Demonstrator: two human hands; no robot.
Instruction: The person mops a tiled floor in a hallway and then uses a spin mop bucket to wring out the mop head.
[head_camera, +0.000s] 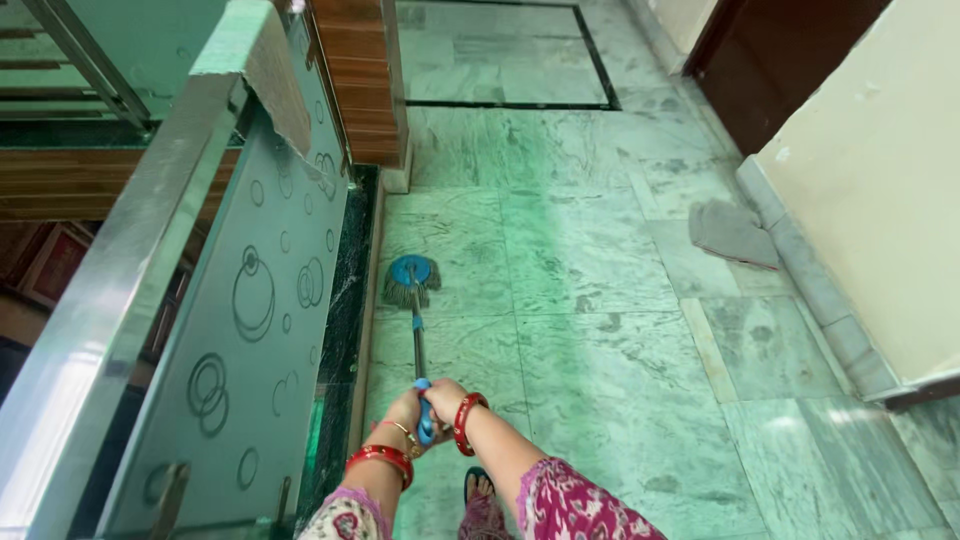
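Both my hands grip the blue handle end of a mop (416, 340). My left hand (404, 414) wraps the grip from the left, with red bangles on the wrist. My right hand (444, 398) closes over the top of the same grip, also with a red bangle. The metal pole runs away from me to a round blue mop head (411, 277) with grey strands, which rests on the green marble floor (580, 300) close to the railing base.
A frosted glass railing panel (250, 310) with a steel handrail (110, 270) runs along my left. A grey floor cloth (733, 233) lies by the cream wall (880, 190) on the right. A dark doorway (770, 60) is far right. My sandalled foot (479, 487) shows below.
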